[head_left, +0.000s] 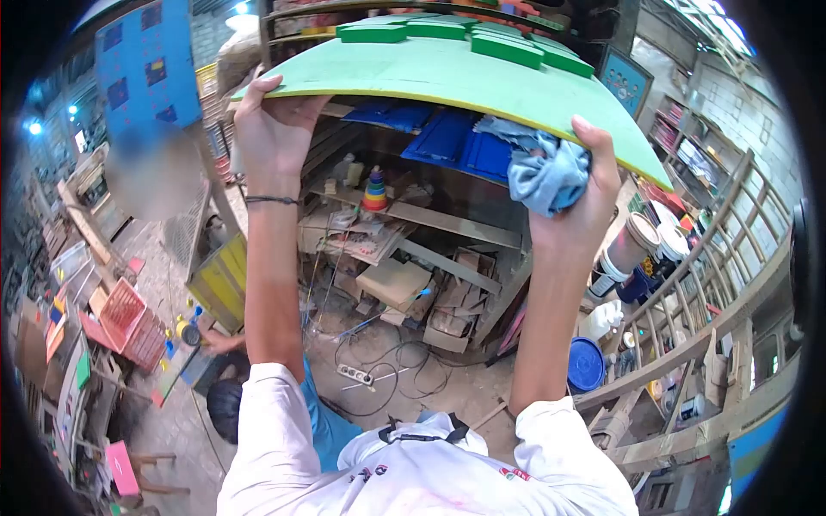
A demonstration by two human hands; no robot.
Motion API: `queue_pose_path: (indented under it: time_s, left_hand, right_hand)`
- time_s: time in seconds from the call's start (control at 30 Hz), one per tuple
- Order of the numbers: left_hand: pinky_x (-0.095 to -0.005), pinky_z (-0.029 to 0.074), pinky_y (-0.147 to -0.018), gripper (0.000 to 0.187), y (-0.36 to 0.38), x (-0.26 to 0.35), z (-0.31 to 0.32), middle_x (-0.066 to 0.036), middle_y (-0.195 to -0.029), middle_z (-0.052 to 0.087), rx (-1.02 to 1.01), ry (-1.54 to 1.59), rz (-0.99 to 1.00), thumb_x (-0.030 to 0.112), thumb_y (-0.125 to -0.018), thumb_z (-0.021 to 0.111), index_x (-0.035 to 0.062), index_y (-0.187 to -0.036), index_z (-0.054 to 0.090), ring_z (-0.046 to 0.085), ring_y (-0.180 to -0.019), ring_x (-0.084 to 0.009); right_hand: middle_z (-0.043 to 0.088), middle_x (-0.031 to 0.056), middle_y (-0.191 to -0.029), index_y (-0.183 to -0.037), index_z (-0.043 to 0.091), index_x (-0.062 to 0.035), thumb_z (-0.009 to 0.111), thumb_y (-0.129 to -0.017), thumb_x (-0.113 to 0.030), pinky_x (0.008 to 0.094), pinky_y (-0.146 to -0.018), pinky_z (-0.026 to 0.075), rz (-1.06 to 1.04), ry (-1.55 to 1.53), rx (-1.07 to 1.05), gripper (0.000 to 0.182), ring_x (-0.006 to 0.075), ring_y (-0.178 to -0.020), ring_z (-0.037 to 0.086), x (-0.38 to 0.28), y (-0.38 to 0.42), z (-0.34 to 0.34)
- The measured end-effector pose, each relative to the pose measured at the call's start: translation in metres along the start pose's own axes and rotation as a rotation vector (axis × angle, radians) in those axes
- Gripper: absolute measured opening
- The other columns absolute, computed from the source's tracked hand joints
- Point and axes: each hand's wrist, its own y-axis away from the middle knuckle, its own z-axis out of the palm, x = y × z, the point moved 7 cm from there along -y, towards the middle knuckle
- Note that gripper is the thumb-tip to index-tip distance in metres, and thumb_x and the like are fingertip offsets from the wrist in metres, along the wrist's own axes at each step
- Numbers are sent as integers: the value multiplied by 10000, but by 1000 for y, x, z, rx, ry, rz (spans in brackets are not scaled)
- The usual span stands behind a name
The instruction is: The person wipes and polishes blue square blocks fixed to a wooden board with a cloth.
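A light green board [430, 73] with a yellow-green edge is raised in front of me, with several darker green blocks [508, 50] on top. My left hand [280, 120] grips its near left edge, thumb above and the other fingers underneath. At the right part of the same edge, my right hand [594, 176] holds the board, thumb near the rim. A crumpled blue cloth [549, 172] is bunched in that hand, below the board. The fingers behind the cloth are mostly hidden.
Shelves below the board carry blue panels [460, 142] and a ring stacker [375, 191]. A power strip [354, 374] and cables lie on the floor. A co-worker's head [225, 411] is low at left, near a red crate [127, 318]. Buckets [632, 245] and a wooden rack [688, 318] stand right.
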Motion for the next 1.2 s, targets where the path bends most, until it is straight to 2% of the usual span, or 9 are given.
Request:
queue_pose_path:
  time_s: [0.3, 0.43, 0.57, 0.77, 0.83, 0.9, 0.93, 1.07, 1.2]
  left_hand:
    - [-408, 488, -835, 249, 84, 42, 21, -194, -976, 586, 11, 93, -63, 90, -757, 502, -62, -954, 514, 579, -932, -293]
    - [-413, 489, -818, 261, 140, 65, 52, -184, -932, 594, 95, 11, 37, 99, -739, 508, -53, -951, 521, 591, -883, -290]
    - [-412, 489, -799, 224, 183, 82, 84, -161, -914, 584, 82, -19, 95, 101, -732, 526, -31, -913, 519, 588, -863, -274]
    - [-441, 488, -795, 209, 245, 120, 131, -140, -906, 587, -19, -103, 280, 114, -743, 544, 0, -918, 528, 586, -885, -274]
    - [-329, 475, -820, 429, 261, 127, 145, -136, -1039, 553, -24, -155, 146, 129, -789, 483, -33, -1182, 428, 548, -960, -217]
    - [-325, 480, -789, 377, 279, 138, 155, -141, -1028, 554, 16, -190, 183, 126, -795, 472, -46, -1130, 459, 552, -933, -214]
    - [-327, 480, -785, 361, 288, 145, 160, -138, -1019, 556, 72, -222, 209, 126, -794, 471, -46, -1112, 467, 552, -927, -212]
    - [-317, 468, -792, 342, 325, 164, 182, -144, -1003, 558, 105, -317, 299, 130, -790, 467, -68, -1069, 474, 549, -919, -212]
    - [-328, 446, -832, 361, 358, 184, 197, -167, -1020, 556, 119, -373, 370, 134, -778, 470, -88, -1062, 471, 546, -936, -235]
  right_hand:
    - [578, 62, -761, -806, 538, -30, 599, -728, -100, 266, -546, 478, -41, -41, 173, 121, 151, -616, 576, -41, 82, -6]
    - [603, 136, -923, -937, 548, 19, 603, -739, -136, 350, -703, 499, 10, -4, 182, 258, 221, -782, 603, -67, 102, -40]
    - [590, 174, -847, -881, 553, 28, 575, -753, -168, 301, -595, 500, 44, -6, 160, 235, 219, -673, 595, -91, 129, -37]
    - [537, 240, -966, -1028, 511, 26, 532, -721, 37, 368, -687, 544, -449, 466, -104, 307, 291, -808, 587, -151, 175, -32]
    - [530, 246, -979, -1047, 504, 25, 512, -714, 94, 359, -709, 551, -561, 698, -132, 340, 298, -825, 589, -165, 182, -32]
    - [535, 245, -966, -1048, 502, 25, 534, -714, 77, 365, -712, 557, -368, 251, -230, 339, 300, -817, 595, -167, 183, -36]
    - [534, 251, -962, -1045, 502, 26, 525, -740, 31, 359, -720, 560, -521, 572, -201, 306, 299, -825, 595, -175, 192, -28]
    - [533, 256, -961, -1055, 497, 33, 509, -771, -17, 353, -723, 555, -514, 627, -209, 288, 296, -824, 598, -177, 205, -27]
    - [540, 240, -968, -1058, 500, 48, 532, -789, -94, 349, -743, 533, -881, 953, -383, 305, 285, -833, 598, -175, 225, -9]
